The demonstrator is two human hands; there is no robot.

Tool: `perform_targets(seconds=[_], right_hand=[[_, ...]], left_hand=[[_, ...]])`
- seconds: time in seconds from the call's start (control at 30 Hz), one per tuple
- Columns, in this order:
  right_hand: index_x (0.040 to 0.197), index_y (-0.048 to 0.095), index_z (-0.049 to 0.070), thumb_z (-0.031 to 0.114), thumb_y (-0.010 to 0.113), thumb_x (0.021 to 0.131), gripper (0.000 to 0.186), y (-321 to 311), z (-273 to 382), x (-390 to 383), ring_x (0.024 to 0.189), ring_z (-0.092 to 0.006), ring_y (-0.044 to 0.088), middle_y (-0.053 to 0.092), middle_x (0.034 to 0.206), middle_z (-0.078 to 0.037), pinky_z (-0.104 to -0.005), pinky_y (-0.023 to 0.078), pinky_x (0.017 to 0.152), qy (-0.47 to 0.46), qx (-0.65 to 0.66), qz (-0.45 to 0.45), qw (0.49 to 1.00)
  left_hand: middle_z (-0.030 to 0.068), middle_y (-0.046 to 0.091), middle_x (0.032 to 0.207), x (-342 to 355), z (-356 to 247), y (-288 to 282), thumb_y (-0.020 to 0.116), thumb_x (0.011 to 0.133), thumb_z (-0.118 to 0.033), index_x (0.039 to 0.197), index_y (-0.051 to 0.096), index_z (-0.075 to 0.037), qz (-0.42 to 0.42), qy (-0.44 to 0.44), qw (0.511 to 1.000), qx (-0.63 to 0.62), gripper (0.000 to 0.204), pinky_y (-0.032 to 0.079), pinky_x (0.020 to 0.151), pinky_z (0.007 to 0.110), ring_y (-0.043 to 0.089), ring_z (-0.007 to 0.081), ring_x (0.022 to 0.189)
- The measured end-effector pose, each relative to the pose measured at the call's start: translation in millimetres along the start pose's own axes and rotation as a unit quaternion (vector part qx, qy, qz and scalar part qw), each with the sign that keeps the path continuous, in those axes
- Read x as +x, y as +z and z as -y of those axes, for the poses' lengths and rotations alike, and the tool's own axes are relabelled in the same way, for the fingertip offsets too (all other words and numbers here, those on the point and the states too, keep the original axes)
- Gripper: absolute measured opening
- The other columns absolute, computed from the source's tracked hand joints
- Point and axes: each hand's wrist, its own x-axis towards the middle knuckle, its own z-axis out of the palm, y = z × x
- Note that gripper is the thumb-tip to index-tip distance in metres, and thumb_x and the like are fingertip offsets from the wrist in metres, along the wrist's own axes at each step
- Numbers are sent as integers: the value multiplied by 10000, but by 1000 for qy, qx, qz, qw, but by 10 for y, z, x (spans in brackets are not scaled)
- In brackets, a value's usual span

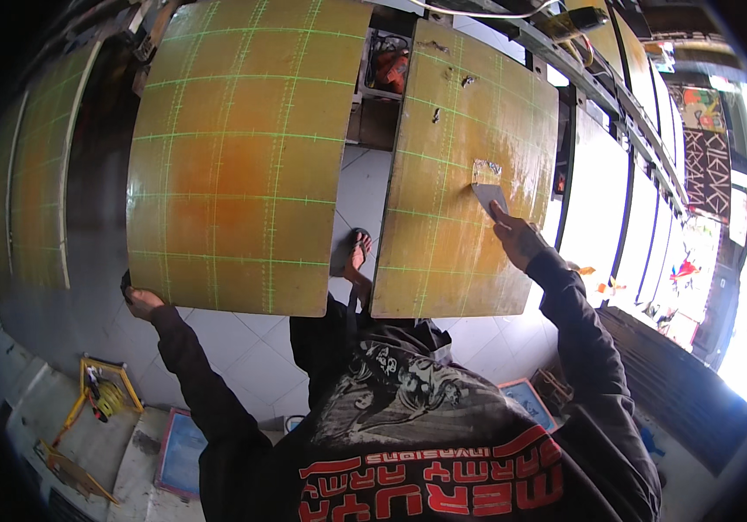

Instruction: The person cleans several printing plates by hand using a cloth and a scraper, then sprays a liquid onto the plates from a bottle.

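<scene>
My right hand [517,237] grips a flat metal scraper [489,197] on the right yellowish board [443,261], just below a small light scraped patch [486,170]. A few small dark marks or bits [468,81] lie higher on that board. My left hand [143,300] is closed at the lower-left corner of the left board [295,217], around something dark that I cannot make out. Both boards carry green grid lines, and the left one has an orange tint in its middle.
Tiled floor [243,348] and my sandaled foot [358,248] show beside the boards. A red object [391,65] sits in the gap behind. More boards [38,174] stand left, a metal rail [617,104] runs along the right. Yellow frames [134,391] and blue screens [177,452] lie lower left.
</scene>
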Motion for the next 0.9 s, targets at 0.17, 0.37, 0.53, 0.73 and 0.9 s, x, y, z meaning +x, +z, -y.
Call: perform_targets(seconds=[0.17,0.37,0.53,0.73,0.9], right_hand=[[1390,383,138,295,451,938,484,-556,-833,1424,737,-265,598,608,778,-149,-393,456,646,-246,-200,-316,894],[1385,419,180,278,471,939,459,-1337,454,1026,462,-91,421,503,618,-4,-295,355,431,-4,66,-85,994],[1361,427,133,170,441,957,407,-796,-81,440,1061,-208,607,550,1272,-106,-284,495,825,-266,-58,-268,924],[1305,488,70,168,482,954,365,411,-324,-934,1034,-239,622,562,1241,-145,-293,503,823,-75,43,-181,980],[1276,518,84,135,457,937,348,1287,-484,-1562,882,-294,655,581,1201,-127,-363,534,710,-88,76,-242,963]], left_hand=[[118,687,872,-2,-38,386,449,842,-301,874,693,-20,53,-190,964,-176,374,512,692,389,644,275,754],[173,678,911,246,378,101,479,791,-267,867,678,27,38,-53,997,-39,363,501,706,404,640,325,792],[182,677,920,73,-79,166,522,757,-328,877,671,27,-50,-174,983,-17,403,487,714,439,637,344,799],[222,665,879,322,305,27,533,749,-315,873,662,43,-46,-91,987,126,400,486,717,450,633,372,807],[199,669,917,666,825,0,540,771,-339,918,669,7,-21,-100,983,151,396,493,739,437,639,346,842]])
